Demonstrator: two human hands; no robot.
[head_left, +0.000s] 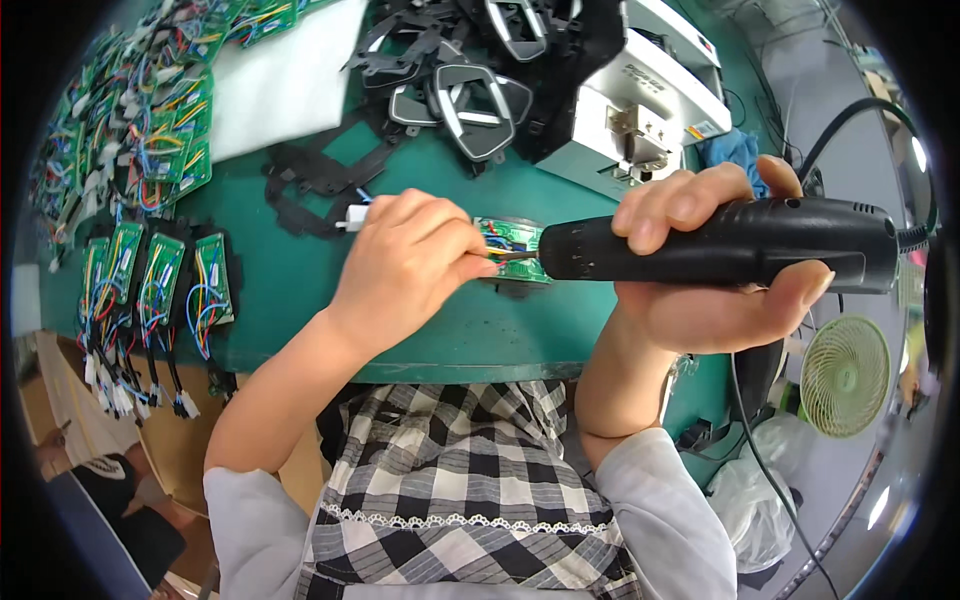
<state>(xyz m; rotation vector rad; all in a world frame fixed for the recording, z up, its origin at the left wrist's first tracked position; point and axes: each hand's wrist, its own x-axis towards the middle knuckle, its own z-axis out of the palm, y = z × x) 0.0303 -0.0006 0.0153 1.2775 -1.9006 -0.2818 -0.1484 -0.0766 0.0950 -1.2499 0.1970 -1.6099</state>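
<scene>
While a heap of boards (180, 140), too crowded to count, covers the far left of the worktop (470, 335), four loose boards (212, 270) lie in a row nearer the person, their wires hanging over the near edge. One white sheet (280, 90) lies right of the heap. Next comes the left hand (400, 265), its fingers drawn narrowly together at the tip of one bit (520, 256); whatever they pinch is too small to tell. Farther back, black frames (470, 137) overlap, their number uncertain. One wired board (525, 269) lies on the worktop under the bit, between the two hands. One black driver (720, 243) carries the bit, gripped by the right hand (690, 315), fingers curled around it. One white machine (600, 125) stands behind; one green fan (845, 375) is at far right.
</scene>
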